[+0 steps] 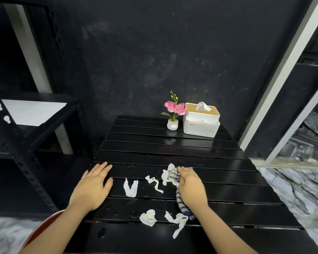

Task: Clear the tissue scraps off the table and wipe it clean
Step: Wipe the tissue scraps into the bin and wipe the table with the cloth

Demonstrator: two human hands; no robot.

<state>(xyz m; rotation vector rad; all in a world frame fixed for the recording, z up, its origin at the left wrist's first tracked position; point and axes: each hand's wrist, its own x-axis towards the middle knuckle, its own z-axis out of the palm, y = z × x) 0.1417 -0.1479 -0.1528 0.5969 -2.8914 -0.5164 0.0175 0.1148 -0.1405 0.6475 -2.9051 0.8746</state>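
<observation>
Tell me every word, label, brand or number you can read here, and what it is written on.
None: no readable text anywhere in this view.
The white tissue box shows plain sides, with no print visible.
The small flower pot is plain white.
The striped cloth under the right hand has stripes only, no tag visible.

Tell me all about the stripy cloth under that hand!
The striped cloth looks like soft woven fabric, cream with purple-blue stripes. It lies bunched in a long strip on the black slatted table. The right hand presses on its far end, against a white tissue scrap. Its near end touches another scrap.
</observation>
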